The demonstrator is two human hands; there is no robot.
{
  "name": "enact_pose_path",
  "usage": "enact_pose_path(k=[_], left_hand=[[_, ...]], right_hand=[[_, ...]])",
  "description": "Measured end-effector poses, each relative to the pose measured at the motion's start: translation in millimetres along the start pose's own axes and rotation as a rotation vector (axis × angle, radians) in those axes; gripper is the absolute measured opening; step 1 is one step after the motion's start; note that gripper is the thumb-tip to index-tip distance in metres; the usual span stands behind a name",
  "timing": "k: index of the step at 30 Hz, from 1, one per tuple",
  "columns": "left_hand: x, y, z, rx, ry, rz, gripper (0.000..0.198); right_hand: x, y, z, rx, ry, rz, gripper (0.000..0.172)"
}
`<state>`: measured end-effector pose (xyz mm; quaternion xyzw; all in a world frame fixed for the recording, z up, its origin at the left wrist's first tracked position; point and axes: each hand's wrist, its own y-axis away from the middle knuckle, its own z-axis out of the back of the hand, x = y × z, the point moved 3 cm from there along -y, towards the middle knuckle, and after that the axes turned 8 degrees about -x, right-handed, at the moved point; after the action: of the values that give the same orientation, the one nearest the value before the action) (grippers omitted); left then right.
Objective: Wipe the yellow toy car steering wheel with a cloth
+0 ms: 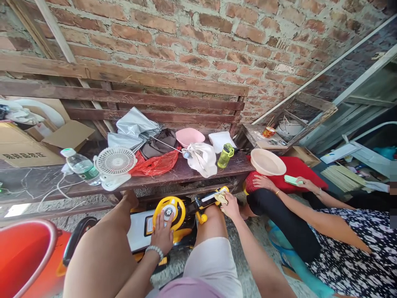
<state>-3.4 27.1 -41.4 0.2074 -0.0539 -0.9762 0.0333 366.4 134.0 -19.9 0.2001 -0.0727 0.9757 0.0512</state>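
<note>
Where left hand (163, 236) rests — steering wheel (168, 212) yellow, round.

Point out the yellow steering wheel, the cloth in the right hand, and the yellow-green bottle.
Steering wheel (168, 212): head view, on its central hub.
Cloth (221, 198): head view, on its exposed part.
Yellow-green bottle (225, 157): head view, mid-body.

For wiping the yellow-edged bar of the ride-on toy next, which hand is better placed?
Probably the right hand: it holds a pale crumpled cloth at the outer end of the bar. The left hand lies on the yellow steering wheel, farther from that end.
</note>
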Motion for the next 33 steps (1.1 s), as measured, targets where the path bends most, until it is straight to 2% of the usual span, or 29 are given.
enact_pose_path(k=[3, 8, 14, 17, 20, 23, 29, 33], left_hand=[[-0.4, -0.4, -1.6, -0.008, 0.009, 0.009, 0.072], [-6.8, 0.2, 1.2, -0.011, 0.023, 0.021, 0.073], [-15.3, 2.4, 11.0, -0.016, 0.009, 0.027, 0.072], [-15.1, 2.6, 12.3, -0.016, 0.004, 0.028, 0.071], [-13.1, 2.5, 12.0, -0.028, -0.006, 0.009, 0.07], [-11.1, 3.2, 12.5, -0.009, -0.01, 0.005, 0.069], [-12.1, 6.7, 18.4, 0.054, -0.035, 0.003, 0.082], [-13.4, 7.2, 17.5, 0.081, -0.027, 0.01, 0.088]], right_hand=[[2.9, -3.7, -6.9, 0.094, -0.003, 0.046, 0.037], [33.3, 2.1, -7.1, 0.23, 0.111, 0.076, 0.035], [83.0, 24.4, -3.0, 0.389, 0.214, 0.387, 0.026], [91.4, 32.1, -2.9, 0.403, 0.205, 0.465, 0.027], [84.2, 32.3, -0.5, 0.387, 0.15, 0.507, 0.026], [71.1, 24.7, 2.9, 0.359, 0.117, 0.473, 0.028], [42.7, 7.5, 6.7, 0.311, 0.179, 0.267, 0.03], [5.5, -7.8, 23.3, 0.27, 0.216, 0.015, 0.029]])
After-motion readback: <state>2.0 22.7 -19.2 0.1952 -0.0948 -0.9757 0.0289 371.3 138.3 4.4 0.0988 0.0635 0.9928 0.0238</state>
